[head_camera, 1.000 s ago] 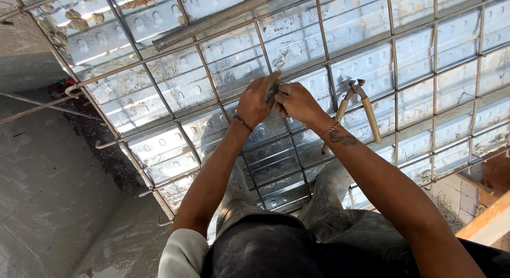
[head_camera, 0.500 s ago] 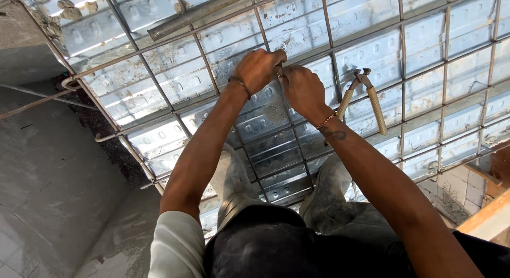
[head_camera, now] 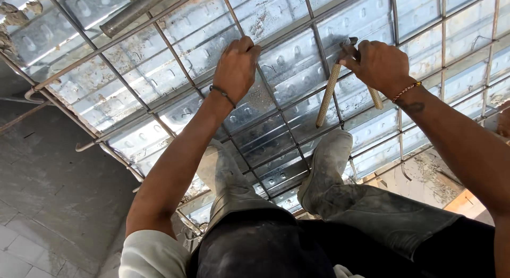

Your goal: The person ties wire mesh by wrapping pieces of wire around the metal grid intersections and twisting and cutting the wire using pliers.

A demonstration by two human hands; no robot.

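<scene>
I crouch on a grid of thin steel bars (head_camera: 159,39) laid over ribbed metal decking (head_camera: 297,60). My left hand (head_camera: 236,65) rests on a bar crossing, fingers curled around the bar. Off to the right, my right hand (head_camera: 380,62) closes over the head of a pair of pincers (head_camera: 328,94). Their two tan ribbed handles hang down toward me over the grid. The jaws are hidden under my fingers.
My two dusty boots (head_camera: 326,161) stand on the bars below the hands. A grey pipe (head_camera: 138,9) lies across the grid at the top left. Grey concrete (head_camera: 48,203) drops away at the lower left. A wooden edge (head_camera: 467,201) shows at the lower right.
Both hands were together at one bar crossing, with the pincers lying alone to the right. My right hand has since moved right and taken hold of the pincers, while the left stays on the bar.
</scene>
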